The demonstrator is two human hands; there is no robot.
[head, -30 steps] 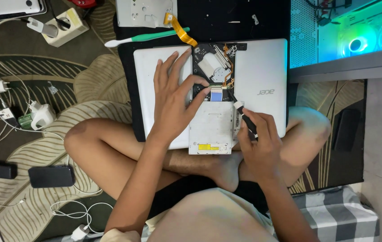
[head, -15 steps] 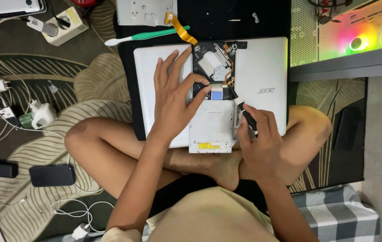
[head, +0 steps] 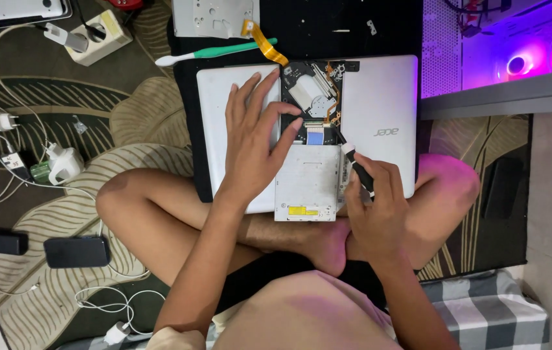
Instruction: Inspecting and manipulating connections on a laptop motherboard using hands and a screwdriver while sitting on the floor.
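Observation:
I sit cross-legged with a closed white laptop (head: pixel 379 97) across my legs. On its lid lies an opened optical drive: a grey metal case (head: pixel 308 181) with a yellow sticker, and the exposed black mechanism (head: pixel 315 94) with orange flex cables beyond it. My left hand (head: pixel 253 139) lies flat on the lid, fingers spread, fingertips touching the black mechanism. My right hand (head: pixel 376 207) grips a black-handled screwdriver (head: pixel 357 165) whose tip points at the drive's right edge.
A green-and-white toothbrush (head: pixel 214 53) and a grey metal cover plate (head: pixel 214 16) lie past the laptop on a black mat. Chargers, cables, a power strip (head: pixel 97 35) and a black phone (head: pixel 76 251) lie on the patterned rug at left. A lit computer case (head: pixel 516 45) stands at right.
Both hands stay in nearly the same place on the drive. The computer case's lights have gone from blue-green through orange-pink to purple.

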